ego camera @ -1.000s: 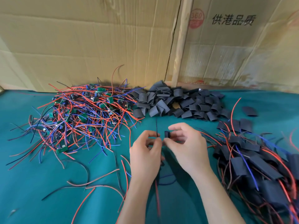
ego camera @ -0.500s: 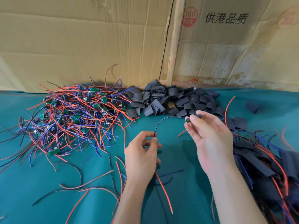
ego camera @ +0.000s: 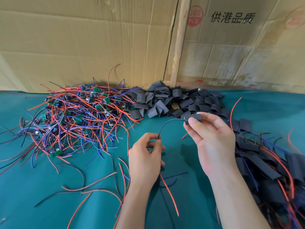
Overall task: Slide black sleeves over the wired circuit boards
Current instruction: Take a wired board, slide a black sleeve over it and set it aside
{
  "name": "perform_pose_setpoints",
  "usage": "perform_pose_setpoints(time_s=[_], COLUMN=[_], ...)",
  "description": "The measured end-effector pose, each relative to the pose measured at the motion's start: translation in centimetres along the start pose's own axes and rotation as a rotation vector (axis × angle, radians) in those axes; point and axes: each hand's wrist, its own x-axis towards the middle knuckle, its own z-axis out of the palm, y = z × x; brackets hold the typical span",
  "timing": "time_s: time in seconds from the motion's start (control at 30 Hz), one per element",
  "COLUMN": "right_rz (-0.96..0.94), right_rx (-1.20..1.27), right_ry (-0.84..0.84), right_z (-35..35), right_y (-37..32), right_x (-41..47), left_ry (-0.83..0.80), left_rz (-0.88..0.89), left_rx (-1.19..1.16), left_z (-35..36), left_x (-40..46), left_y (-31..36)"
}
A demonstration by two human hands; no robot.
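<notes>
My right hand (ego camera: 212, 139) pinches a black sleeve (ego camera: 193, 117) between thumb and fingers, raised above the green cloth. A thin black wire (ego camera: 166, 124) arcs from the sleeve's left end down to my left hand (ego camera: 145, 161), which pinches it between thumb and forefinger. A red wire (ego camera: 168, 194) trails out below my left hand. Whether a board sits inside the sleeve is hidden. A tangle of wired green circuit boards (ego camera: 77, 113) lies at the left. Loose black sleeves (ego camera: 175, 103) are heaped at the back centre.
Sleeved boards with wires (ego camera: 264, 164) are piled at the right. Stray red and black wires (ego camera: 92, 184) lie on the green cloth (ego camera: 33, 200) at the front left. Cardboard sheets (ego camera: 99, 42) and a wooden post (ego camera: 179, 43) stand behind the table.
My right hand has carried the sleeve up and to the right, away from my left hand, drawing the black wire out into an arc. My left hand stayed low, holding the wire.
</notes>
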Motion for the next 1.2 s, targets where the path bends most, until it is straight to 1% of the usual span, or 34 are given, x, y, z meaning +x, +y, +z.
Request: perform_pose_setpoints(time_s=[0.1,0.27,0.37,0.5,0.67,0.83,1.2], right_rz=[-0.033,-0.067,-0.072,-0.071,-0.09,-0.092,-0.091], right_rx=[-0.083,-0.194,-0.185,-0.111,-0.145,-0.099,-0.08], right_ry=[0.001,0.014,-0.011,-0.019,-0.013,-0.015,-0.045], right_z=[0.16,0.31,0.25,-0.03,0.15,0.17,0.1], right_y=[0.1,0.53,0.34,-0.06,0.1,-0.02,-0.21], right_x=[-0.13,-0.27,-0.35,-0.18,-0.28,-0.2,-0.21], left_ry=[0.003,-0.028,-0.015,0.013,0.015,0.028,0.029], left_rz=[-0.013,0.028,0.009,-0.008,-0.013,-0.021,0.016], left_rx=[-0.019,0.011,0.003,-0.019,-0.013,-0.025,0.022], left_z=[0.01,0.02,-0.07,-0.14,-0.14,-0.23,-0.33], left_x=[-0.04,-0.16,-0.15,-0.08,-0.08,-0.05,-0.15], left_y=[0.08,0.3,0.26,0.19,0.22,0.27,0.36])
